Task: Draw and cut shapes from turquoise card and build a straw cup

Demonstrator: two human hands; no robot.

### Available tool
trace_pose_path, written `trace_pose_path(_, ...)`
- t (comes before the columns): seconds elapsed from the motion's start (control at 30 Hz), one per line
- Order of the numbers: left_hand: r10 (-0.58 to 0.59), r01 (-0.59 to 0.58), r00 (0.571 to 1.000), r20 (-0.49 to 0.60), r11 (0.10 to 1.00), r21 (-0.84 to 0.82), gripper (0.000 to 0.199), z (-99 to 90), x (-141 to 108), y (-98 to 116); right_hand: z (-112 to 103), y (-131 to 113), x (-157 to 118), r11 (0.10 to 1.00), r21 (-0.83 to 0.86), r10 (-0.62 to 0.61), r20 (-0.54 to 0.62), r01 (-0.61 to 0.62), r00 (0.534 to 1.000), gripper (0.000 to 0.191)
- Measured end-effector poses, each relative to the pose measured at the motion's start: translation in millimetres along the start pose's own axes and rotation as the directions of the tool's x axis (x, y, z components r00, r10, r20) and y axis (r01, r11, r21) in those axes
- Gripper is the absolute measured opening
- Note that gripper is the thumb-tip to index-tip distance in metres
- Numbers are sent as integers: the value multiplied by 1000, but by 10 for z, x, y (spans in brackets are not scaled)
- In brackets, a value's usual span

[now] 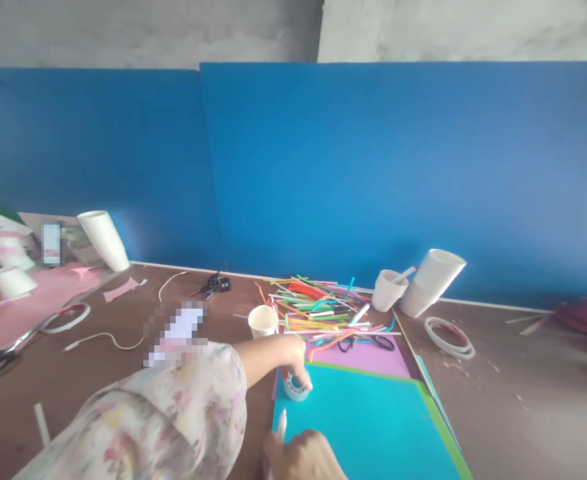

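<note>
Both hands busy at the turquoise sheet (368, 417)

On a brown tabletop (503, 427), the left hand (293, 357) has its fingers on a tape roll (296, 393), which sits at the sheet's far left corner; whether they grip it firmly, I cannot tell. The right hand (308, 457), at the sheet's near left edge, is closed around a white pen (282, 425). A green sheet (440, 420) peeks from under the turquoise one, and a lilac sheet (386, 357) shows beyond it. Farther past the turquoise sheet lies a heap of coloured straws (318, 303), with a paper cup (263, 323) to its left. Wood-like scraps (460, 369) litter the tabletop right of the sheet. Behind everything stands a blue partition (403, 167), backed by a grey wall (473, 30).
</note>
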State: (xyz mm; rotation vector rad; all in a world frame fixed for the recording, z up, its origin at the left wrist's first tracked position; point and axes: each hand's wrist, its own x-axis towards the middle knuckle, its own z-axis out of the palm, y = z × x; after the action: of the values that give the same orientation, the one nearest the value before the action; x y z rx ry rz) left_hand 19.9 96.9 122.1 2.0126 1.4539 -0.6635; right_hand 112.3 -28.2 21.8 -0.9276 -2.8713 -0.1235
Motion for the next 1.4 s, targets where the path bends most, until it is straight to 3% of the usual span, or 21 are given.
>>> trace_pose_path(0.07, -6, 5, 1000, 22, 1000, 14, 41, -21, -12, 16, 51, -72, 187, 1000, 20, 19, 46, -20, 999, 22)
trace_pose_path(0.17, -7, 6, 999, 39, 1000, 25, 40, -30, -12, 24, -37, -98, 380, 982, 60, 171, 93, -177, 981, 22)
trace_pose_path(0.4, 3, -4, 999, 43, 1000, 17, 38, -3, 32, 21, -312, -88, 504, 933, 105, 317, 213, -344, 924, 24)
trace_pose_path(0.6, 4, -4, 999, 40, 1000, 5, 38, 10, 55, 12, -363, -56, 558, 915, 152, 316, 305, -373, 898, 28)
trace_pose_path(0.87, 7, -7, 999, 51, 1000, -15, 36, 7, 17, 3, -340, -22, 561, 881, 203, 364, 284, -427, 887, 32)
trace_pose_path(1.07, 12, -13, 1000, 18, 999, 32, 35, 1, 16, 23, -403, -34, 503, 870, 220, 351, 355, -442, 867, 34)
trace_pose_path(1.27, -1, 0, 1000, 30, 999, 53, 35, -24, -22, 45, -503, -14, 382, 894, 187, 309, 404, -408, 861, 36)
trace_pose_path(1.4, 8, -9, 1000, 23, 998, 63, 37, -38, -56, 43, -471, 89, 248, 916, 207, 243, 391, -343, 887, 36)
